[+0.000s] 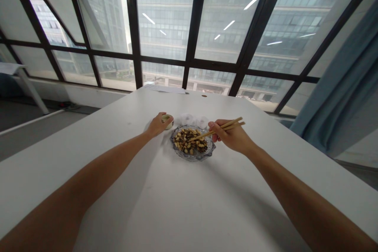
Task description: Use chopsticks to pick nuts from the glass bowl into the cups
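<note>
A clear glass dish (193,158) with a wavy rim sits on the white table, heaped with brown and pale nuts and seeds (189,139). My right hand (228,136) grips a pair of wooden chopsticks (226,126), whose tips reach into the heap; I cannot tell whether they pinch a piece. To the left of the dish, my left hand (158,125) is wrapped round a small pale cup (169,123) that stands upright, partly hidden by the fingers.
Two small clear containers (187,119) stand just behind the dish. Paper (168,89) and a small reddish-brown disc (204,95) lie near the far edge of the white table (171,204). Beyond are windows; a blue curtain (336,86) hangs at right.
</note>
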### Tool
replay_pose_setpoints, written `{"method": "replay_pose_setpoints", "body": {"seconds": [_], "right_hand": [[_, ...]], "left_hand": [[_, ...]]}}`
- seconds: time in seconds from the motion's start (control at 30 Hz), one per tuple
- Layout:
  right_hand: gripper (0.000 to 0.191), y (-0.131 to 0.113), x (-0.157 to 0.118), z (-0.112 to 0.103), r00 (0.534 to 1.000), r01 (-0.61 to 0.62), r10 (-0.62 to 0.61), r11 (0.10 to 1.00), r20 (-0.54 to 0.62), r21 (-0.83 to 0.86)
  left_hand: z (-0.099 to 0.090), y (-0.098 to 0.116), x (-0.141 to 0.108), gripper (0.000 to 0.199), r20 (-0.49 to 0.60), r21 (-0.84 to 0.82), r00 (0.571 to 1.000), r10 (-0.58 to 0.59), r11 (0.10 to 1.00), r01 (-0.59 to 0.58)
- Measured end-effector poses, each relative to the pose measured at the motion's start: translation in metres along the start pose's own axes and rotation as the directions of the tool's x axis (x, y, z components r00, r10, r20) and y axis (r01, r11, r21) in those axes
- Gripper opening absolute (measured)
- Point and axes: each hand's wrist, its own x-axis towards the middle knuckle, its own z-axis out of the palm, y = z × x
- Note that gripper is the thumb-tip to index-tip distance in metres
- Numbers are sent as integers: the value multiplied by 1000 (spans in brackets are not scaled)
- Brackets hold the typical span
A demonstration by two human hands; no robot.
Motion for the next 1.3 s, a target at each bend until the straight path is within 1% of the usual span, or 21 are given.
{"method": "replay_pose_setpoints", "body": {"seconds": [0.1, 0.27, 0.37, 0.47, 0.57, 0.7, 0.77, 0.83, 0.9, 0.97, 1.03, 1.07, 1.1, 1.13, 1.2, 1.3], "right_hand": [[63, -1, 0, 3, 999, -12, 12, 1000, -32, 5], [65, -2, 0, 2, 999, -6, 7, 1000, -46, 21], [65, 0, 2, 0, 997, -15, 21, 996, -76, 87], [67, 4, 5, -3, 986, -59, 91, 974, -138, 219], [67, 10, 9, -9, 967, -96, 167, 938, -194, 332], [65, 24, 16, -17, 920, -134, 294, 857, -258, 498], [65, 32, 19, -19, 900, -150, 342, 827, -272, 542], [65, 37, 21, -21, 893, -162, 356, 824, -275, 543], [65, 38, 21, -23, 895, -154, 336, 850, -295, 504], [67, 32, 17, -26, 905, -123, 272, 904, -327, 411], [66, 19, 11, -30, 933, -68, 148, 967, -329, 244], [66, 12, 7, -32, 951, -25, 64, 991, -303, 133], [65, 4, 4, -35, 972, 24, -19, 1000, -233, 19], [65, -4, 0, -37, 974, 69, -85, 994, -210, -83], [63, -18, -5, -39, 968, 133, -171, 970, -184, -205], [60, -30, -10, -40, 963, 170, -221, 940, -152, -296]], "left_hand": [[0, 1, 0, 65, 2, 9, 1000, 3, 1000, -3], [0, 1, 0, 63, 1, 29, 1000, 11, 1000, -11], [0, 1, 1, 64, 5, 34, 1000, 10, 999, -11], [-1, 2, 0, 65, 12, 34, 1000, 2, 999, -2], [-3, 4, -2, 71, 26, 36, 1000, -3, 999, 2], [-4, 5, -4, 74, 24, 13, 999, 32, 999, -32], [-4, 6, -5, 74, 14, 4, 998, 58, 998, -58], [-5, 6, -6, 74, 9, 1, 995, 98, 995, -98], [-5, 7, -7, 74, 2, 5, 989, 147, 989, -147], [-5, 7, -7, 73, -9, 17, 978, 206, 978, -206], [-5, 6, -7, 71, -9, 36, 960, 278, 960, -278], [-5, 5, -6, 70, -6, 47, 949, 314, 948, -314], [-4, 4, -6, 69, -2, 56, 938, 347, 936, -346], [-4, 3, -5, 68, 1, 64, 927, 375, 925, -375], [-3, 2, -5, 69, 0, 72, 909, 417, 907, -415], [-4, 2, -6, 71, -11, 83, 900, 435, 898, -433]]}}
